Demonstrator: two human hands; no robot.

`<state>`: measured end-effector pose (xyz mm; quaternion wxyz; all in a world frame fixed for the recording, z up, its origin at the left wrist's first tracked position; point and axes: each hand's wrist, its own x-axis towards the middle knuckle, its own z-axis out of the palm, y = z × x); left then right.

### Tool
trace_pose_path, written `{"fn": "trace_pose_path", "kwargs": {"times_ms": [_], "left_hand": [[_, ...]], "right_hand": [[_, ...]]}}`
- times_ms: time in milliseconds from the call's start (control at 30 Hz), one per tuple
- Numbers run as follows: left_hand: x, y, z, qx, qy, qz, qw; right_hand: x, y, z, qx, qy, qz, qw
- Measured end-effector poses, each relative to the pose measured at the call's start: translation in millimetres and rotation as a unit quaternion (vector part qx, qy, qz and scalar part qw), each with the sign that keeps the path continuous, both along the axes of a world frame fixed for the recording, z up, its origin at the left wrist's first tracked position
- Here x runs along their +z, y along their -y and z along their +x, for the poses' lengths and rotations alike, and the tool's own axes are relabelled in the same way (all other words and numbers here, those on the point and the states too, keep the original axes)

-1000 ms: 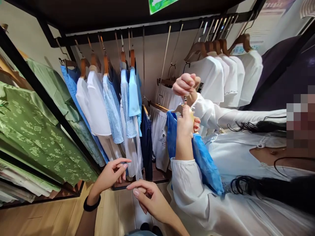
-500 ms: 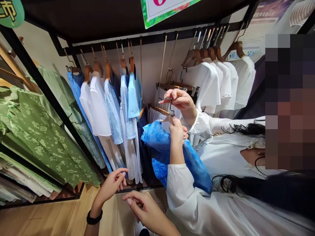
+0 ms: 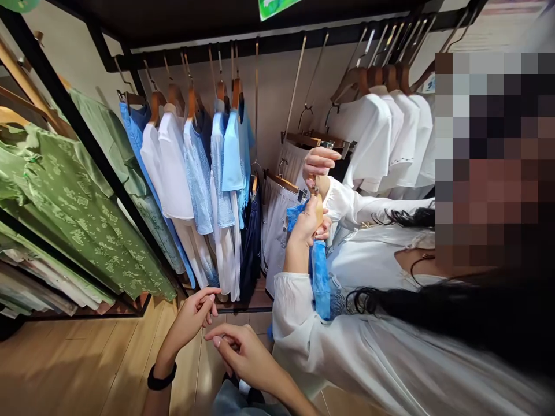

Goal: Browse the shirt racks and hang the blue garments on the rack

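Note:
My left hand (image 3: pixel 191 319) hovers low in front of the clothes rack, fingers loosely curled, a black band on its wrist, holding nothing. Just right of it my right hand (image 3: pixel 243 355) is half curled and also holds nothing; the two fingertips nearly meet. To my right a person in a white blouse (image 3: pixel 390 346) holds a blue garment (image 3: pixel 319 271) on a wooden hanger (image 3: pixel 318 202) with both hands, one hand (image 3: pixel 318 162) at the hanger's hook, the other (image 3: pixel 306 222) gripping the garment below it.
A black metal rack (image 3: pixel 269 43) carries blue and white shirts (image 3: pixel 191 167) on wooden hangers, white shirts (image 3: pixel 385 133) at the right and white skirts (image 3: pixel 277 219) lower down. Green patterned garments (image 3: pixel 73 214) hang at the left. The floor (image 3: pixel 87 370) is light wood.
The other person has raised the blue garment and drawn it in, so it now hangs narrow. My two hands have shifted only slightly and stay close together. The camera has tilted a little.

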<state>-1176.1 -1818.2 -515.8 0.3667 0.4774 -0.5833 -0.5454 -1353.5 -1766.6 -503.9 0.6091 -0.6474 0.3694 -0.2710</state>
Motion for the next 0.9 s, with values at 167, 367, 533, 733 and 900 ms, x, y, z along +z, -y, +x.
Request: {"fn": "trace_pose_path", "kwargs": {"times_ms": [167,367,533,733,900], "left_hand": [[4.6,3.1,-0.4,0.023,-0.023,0.002,0.999],[19.7,18.9,4.8,0.014,-0.029,-0.012,0.999],[22.1,26.1,14.8,-0.015,-0.021,-0.015,1.0],[18.8,33.8,27.4,-0.024,-0.011,-0.017,1.0],[22.1,42.4,34.5,-0.031,-0.013,-0.03,0.999]], "right_hand": [[5.6,-4.2,1.0,-0.002,0.028,0.047,0.998],[11.6,2.3,11.5,-0.034,0.068,0.073,0.994],[11.8,4.7,24.0,-0.048,0.076,0.061,0.994],[12.5,5.9,34.0,-0.067,0.064,0.045,0.995],[20.5,11.6,39.2,-0.076,0.055,0.052,0.994]]}}
